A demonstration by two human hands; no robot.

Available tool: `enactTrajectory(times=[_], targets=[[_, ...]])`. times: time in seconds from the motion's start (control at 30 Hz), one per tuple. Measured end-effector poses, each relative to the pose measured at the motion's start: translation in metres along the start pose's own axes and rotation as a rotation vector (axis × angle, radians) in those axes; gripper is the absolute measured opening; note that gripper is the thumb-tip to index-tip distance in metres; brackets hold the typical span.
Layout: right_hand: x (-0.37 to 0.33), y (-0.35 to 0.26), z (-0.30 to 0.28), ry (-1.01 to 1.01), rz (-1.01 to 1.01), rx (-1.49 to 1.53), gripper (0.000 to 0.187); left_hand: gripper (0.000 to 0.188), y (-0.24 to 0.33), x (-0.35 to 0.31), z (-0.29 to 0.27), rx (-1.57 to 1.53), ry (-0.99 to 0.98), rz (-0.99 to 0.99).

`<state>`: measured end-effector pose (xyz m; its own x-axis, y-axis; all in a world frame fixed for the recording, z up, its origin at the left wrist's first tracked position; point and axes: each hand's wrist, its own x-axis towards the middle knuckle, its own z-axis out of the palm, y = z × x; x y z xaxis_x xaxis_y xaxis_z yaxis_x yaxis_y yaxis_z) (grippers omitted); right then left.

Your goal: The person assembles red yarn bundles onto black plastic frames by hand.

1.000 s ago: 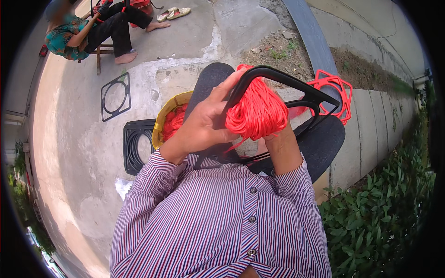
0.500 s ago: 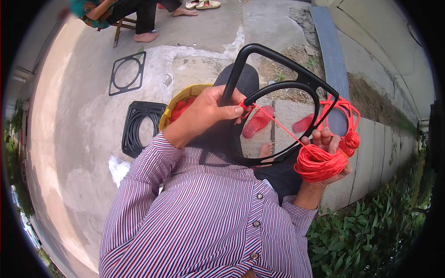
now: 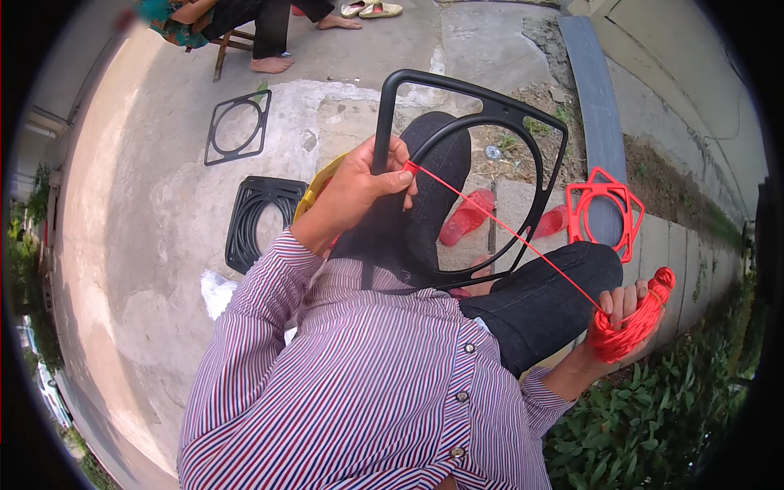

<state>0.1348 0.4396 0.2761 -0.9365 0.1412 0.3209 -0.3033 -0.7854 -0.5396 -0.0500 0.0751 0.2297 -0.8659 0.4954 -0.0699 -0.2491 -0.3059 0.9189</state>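
Observation:
My left hand (image 3: 367,181) is closed on the left side of a black square frame (image 3: 480,96) with a round opening, which stands tilted over my lap. Thumb and fingers pinch it where red cord (image 3: 411,167) is wrapped around the inner ring. From there a taut strand (image 3: 506,227) runs across the opening to the right. My right hand (image 3: 622,304) is closed around a bundle of the same red cord (image 3: 629,331), held out beyond my right knee.
Red-wrapped frames (image 3: 603,214) lie right of my knees. On the left are a stack of black frames (image 3: 249,233), a single frame (image 3: 237,126), a white plastic bag (image 3: 219,294) and a yellow container (image 3: 320,184). Another person's bare foot (image 3: 272,64) rests at the back; red sandals (image 3: 468,218) lie below.
My right hand has moved right and slightly down with the cord bundle, drawing out a longer taut strand. The black frame and my left hand have shifted slightly left in view.

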Motion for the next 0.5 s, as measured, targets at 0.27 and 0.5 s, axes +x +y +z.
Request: enactTrajectory(times=[0.27, 0.5], targets=[[0.031, 0.085, 0.003, 0.328, 0.193, -0.248, 0.055, 0.015, 0.004, -0.004, 0.026, 0.113, -0.06, -0.075], [0.093, 0.14, 0.057, 0.104, 0.28, -0.755, 0.039, 0.027, 0.005, 0.008, 0.047, 0.905, -0.144, 0.631]])
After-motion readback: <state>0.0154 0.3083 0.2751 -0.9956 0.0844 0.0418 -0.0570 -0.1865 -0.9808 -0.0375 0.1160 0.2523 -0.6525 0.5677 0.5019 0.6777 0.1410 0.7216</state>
